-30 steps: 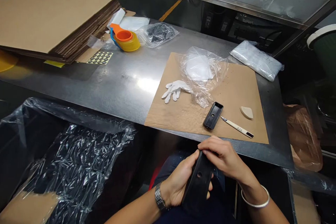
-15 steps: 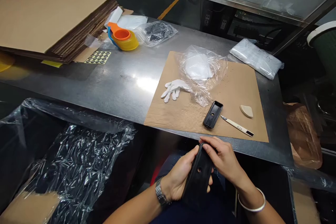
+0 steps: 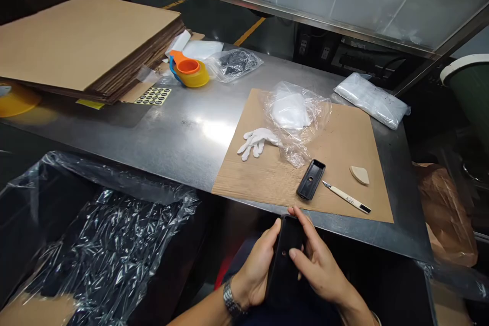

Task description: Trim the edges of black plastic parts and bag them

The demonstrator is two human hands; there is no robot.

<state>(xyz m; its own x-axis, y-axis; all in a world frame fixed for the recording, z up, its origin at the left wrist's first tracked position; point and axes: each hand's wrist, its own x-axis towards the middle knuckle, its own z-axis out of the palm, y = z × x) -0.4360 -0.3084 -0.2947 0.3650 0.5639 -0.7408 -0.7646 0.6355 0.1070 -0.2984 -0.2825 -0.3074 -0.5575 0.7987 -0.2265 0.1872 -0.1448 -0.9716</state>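
Observation:
A long black part (image 3: 284, 265) with a small round hole is held below the table's front edge. My left hand (image 3: 256, 265) is closed round its left side, thumb near the top. My right hand (image 3: 319, 260) grips the right side, its thumb on the face beside the hole and its fingers at the upper edge. Just beyond lies a similar black tray-shaped part (image 3: 311, 179) on a cardboard sheet (image 3: 263, 183). To its right are a white-handled knife (image 3: 347, 197) and a beige wedge-shaped pad (image 3: 359, 175).
A white glove (image 3: 257, 141) and clear plastic bag (image 3: 298, 117) lie on the cardboard. A wrapped packet (image 3: 372, 99) is at the back right. Cardboard stack (image 3: 91, 41), tape roll (image 3: 196, 75) and sticker sheet (image 3: 153, 96) stand left; a plastic-lined bin (image 3: 103, 249) is lower left.
My right thumb has moved down from the part's top end to beside the hole. The part's face has turned more upright in my hands. The view has tilted up slightly.

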